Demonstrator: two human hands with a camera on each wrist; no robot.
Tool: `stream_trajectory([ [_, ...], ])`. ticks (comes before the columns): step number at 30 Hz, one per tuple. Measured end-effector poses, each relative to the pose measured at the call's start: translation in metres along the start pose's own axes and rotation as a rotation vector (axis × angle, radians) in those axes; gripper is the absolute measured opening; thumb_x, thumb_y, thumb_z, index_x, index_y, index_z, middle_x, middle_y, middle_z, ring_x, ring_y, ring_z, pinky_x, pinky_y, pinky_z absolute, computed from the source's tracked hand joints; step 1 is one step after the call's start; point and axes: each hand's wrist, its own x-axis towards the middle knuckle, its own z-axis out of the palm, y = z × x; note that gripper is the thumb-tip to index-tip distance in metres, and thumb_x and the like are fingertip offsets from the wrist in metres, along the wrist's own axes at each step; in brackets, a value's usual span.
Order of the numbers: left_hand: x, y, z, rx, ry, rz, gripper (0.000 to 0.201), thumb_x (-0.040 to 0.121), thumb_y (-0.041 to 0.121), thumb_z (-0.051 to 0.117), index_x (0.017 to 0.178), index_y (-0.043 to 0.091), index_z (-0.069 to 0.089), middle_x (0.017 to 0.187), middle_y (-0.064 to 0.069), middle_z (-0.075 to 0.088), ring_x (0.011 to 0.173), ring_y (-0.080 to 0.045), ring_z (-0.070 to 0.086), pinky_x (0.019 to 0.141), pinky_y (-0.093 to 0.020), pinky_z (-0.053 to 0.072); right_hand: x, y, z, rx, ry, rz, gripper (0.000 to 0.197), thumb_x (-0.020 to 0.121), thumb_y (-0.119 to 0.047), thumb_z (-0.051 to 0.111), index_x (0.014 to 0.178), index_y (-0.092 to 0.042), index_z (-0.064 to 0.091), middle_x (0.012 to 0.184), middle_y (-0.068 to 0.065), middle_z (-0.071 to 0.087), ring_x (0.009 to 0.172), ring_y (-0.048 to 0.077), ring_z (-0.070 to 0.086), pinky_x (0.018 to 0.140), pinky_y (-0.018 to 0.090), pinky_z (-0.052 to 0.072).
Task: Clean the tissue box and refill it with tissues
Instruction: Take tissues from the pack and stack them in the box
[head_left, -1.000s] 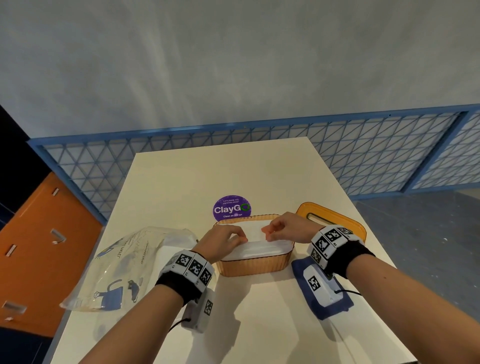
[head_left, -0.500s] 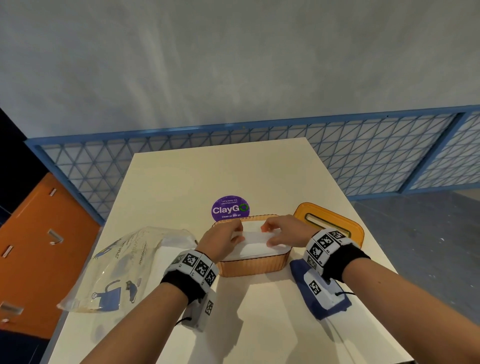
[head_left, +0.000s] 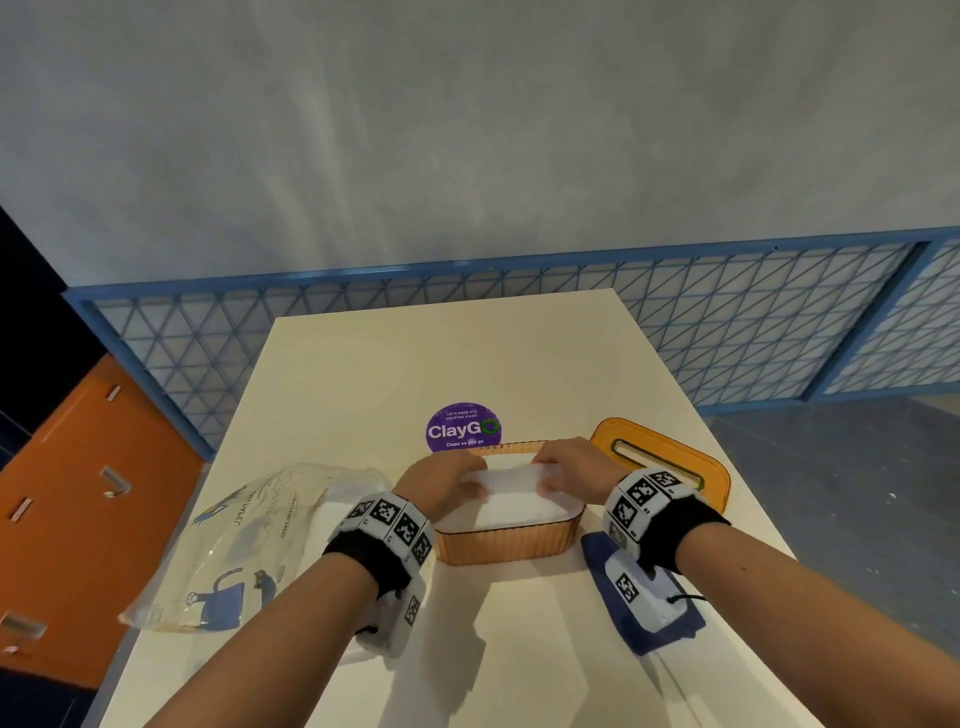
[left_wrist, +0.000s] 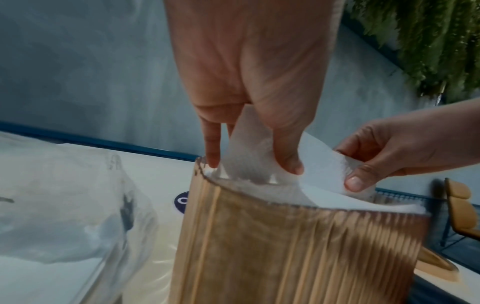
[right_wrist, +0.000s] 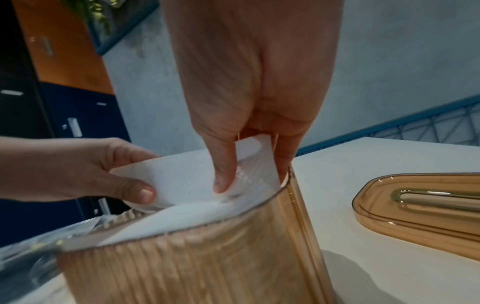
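Observation:
An amber ribbed tissue box (head_left: 506, 543) (left_wrist: 298, 246) (right_wrist: 194, 257) stands open on the table, filled with a white tissue stack (head_left: 519, 506). The top tissue (head_left: 511, 475) (left_wrist: 249, 160) (right_wrist: 187, 174) is lifted a little above the stack. My left hand (head_left: 447, 480) (left_wrist: 249, 162) pinches its left end between thumb and fingers. At the right end my right hand (head_left: 566, 467) (right_wrist: 249, 176) pinches the same sheet. The box's amber lid (head_left: 662, 460) (right_wrist: 426, 203), with a slot in it, lies flat to the right of the box.
A clear plastic tissue wrapper (head_left: 249, 540) (left_wrist: 64, 205) lies left of the box. A dark blue cloth (head_left: 649, 618) lies under my right wrist. A purple round sticker (head_left: 463, 428) marks the cream table (head_left: 467, 358) behind the box. A blue mesh railing (head_left: 727, 322) runs past the far edge.
Both hands have spread apart from the middle of the stack toward its ends and now hold the top tissue raised off the stack.

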Motion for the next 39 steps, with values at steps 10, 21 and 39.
stream_trajectory([
  [10, 0.016, 0.005, -0.010, 0.031, 0.010, -0.084, 0.028, 0.095, 0.026, 0.047, 0.102, 0.007, 0.066, 0.106, -0.011, 0.068, 0.103, -0.027, 0.060, 0.083, -0.032, 0.044, 0.010, 0.004, -0.015, 0.172, -0.056, 0.078, 0.020, 0.088, -0.024, 0.062, 0.095, -0.005, 0.066, 0.086, 0.005, 0.055, 0.082, 0.018, 0.047, 0.055, 0.016, 0.029],
  [21, 0.019, -0.006, -0.001, -0.016, 0.107, -0.150, 0.020, 0.089, 0.022, 0.055, 0.098, 0.008, 0.066, 0.102, -0.011, 0.069, 0.097, -0.029, 0.061, 0.071, -0.028, 0.039, 0.017, -0.003, -0.009, 0.161, 0.063, 0.132, 0.018, 0.086, -0.014, 0.058, 0.097, -0.002, 0.064, 0.102, 0.014, 0.064, 0.084, 0.017, 0.046, 0.066, 0.024, 0.032],
  [39, -0.018, 0.006, 0.028, 0.410, 0.128, 0.020, 0.052, 0.089, 0.002, 0.050, 0.139, 0.013, 0.042, 0.126, -0.010, 0.055, 0.110, -0.029, 0.059, 0.107, -0.043, 0.037, -0.009, 0.010, 0.031, -0.444, 0.195, -0.178, 0.016, 0.067, -0.008, 0.078, 0.075, -0.018, 0.069, 0.080, 0.000, 0.070, 0.073, 0.020, 0.068, 0.062, 0.030, 0.053],
])
